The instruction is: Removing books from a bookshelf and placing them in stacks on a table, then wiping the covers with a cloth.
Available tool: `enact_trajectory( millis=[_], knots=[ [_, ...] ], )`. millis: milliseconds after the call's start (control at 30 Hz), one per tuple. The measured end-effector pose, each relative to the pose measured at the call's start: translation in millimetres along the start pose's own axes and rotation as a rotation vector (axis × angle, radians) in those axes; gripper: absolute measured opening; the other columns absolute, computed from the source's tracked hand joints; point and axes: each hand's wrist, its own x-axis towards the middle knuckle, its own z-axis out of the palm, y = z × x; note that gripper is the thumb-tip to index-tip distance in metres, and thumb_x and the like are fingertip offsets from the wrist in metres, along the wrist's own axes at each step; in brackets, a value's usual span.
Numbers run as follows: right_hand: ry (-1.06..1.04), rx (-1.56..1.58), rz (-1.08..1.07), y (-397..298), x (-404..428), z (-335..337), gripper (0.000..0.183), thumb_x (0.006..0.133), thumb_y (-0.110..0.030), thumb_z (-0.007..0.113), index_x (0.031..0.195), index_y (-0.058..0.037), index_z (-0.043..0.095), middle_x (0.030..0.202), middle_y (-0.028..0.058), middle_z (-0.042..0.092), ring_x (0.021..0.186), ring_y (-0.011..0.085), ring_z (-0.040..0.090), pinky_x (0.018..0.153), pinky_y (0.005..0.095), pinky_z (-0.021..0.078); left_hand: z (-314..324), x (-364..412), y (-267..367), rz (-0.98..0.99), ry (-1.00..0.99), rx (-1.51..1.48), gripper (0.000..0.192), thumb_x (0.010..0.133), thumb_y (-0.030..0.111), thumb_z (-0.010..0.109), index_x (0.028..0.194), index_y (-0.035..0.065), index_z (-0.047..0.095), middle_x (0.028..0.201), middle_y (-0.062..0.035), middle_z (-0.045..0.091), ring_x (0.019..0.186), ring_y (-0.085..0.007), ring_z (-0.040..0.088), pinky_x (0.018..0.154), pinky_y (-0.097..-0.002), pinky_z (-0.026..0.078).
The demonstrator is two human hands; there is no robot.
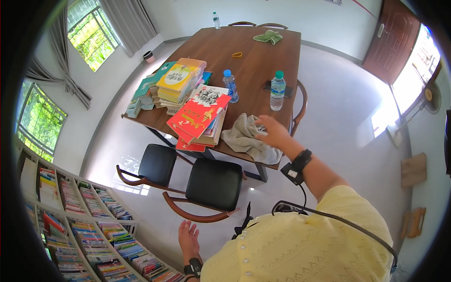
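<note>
My right hand (272, 133) reaches over the near right corner of the wooden table, its fingers on a crumpled grey cloth (241, 135); whether they grip it I cannot tell. Low in the view my left hand (189, 238) hangs palm up beside the chair, holding nothing, fingers slightly curled. Just left of the cloth lies a stack of books with a red cover (199, 116) on top. Behind the cloth stand a green-capped water bottle (277, 92) and a blue-capped bottle (230, 87). A dark phone (287, 91) lies partly behind the green-capped bottle.
More book stacks (178, 79) cover the table's left side. A yellow ring-shaped item (237, 55), a green cloth (268, 37) and another bottle (216, 21) are farther back. Two black-seated chairs (214, 183) stand at the near edge. A full bookshelf (95, 231) lines the lower left.
</note>
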Motion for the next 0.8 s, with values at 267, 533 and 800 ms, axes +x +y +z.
enact_trajectory(
  millis=[267, 533, 800],
  knots=[
    [0.24, 0.13, 0.515, 114, 46, -39, 0.083, 0.068, -0.035, 0.079, 0.136, -0.0061, 0.041, 0.135, 0.017, 0.048, 0.127, 0.0306, 0.045, 0.103, 0.0395, 0.04, 155, 59, 26, 0.067, -0.337, 0.158, 0.03, 0.094, 0.014, 0.055, 0.123, 0.0091, 0.051, 0.116, -0.0043, 0.059, 0.095, -0.0171, 0.061, 0.079, -0.0312, 0.05],
    [0.213, 0.413, 0.311, 162, 117, -33, 0.098, 0.064, -0.034, 0.082, 0.143, -0.009, 0.029, 0.124, 0.0199, 0.057, 0.116, 0.0353, 0.055, 0.099, 0.0384, 0.0438, 359, 87, 79, 0.262, -0.429, 0.066, 0.028, 0.094, 0.013, 0.055, 0.122, 0.0079, 0.052, 0.115, -0.0045, 0.059, 0.096, -0.0169, 0.061, 0.08, -0.0306, 0.051],
    [-0.166, 0.341, 0.244, 198, 165, -69, 0.078, 0.066, -0.032, 0.082, 0.13, -0.0085, 0.044, 0.112, 0.0145, 0.064, 0.108, 0.0308, 0.061, 0.093, 0.037, 0.0473, 522, 136, 118, 0.737, -0.347, 0.663, 0.051, 0.088, 0.01, 0.062, 0.135, 0.0059, 0.043, 0.133, -0.0106, 0.049, 0.121, -0.0227, 0.048, 0.096, -0.0367, 0.045]
  ],
)
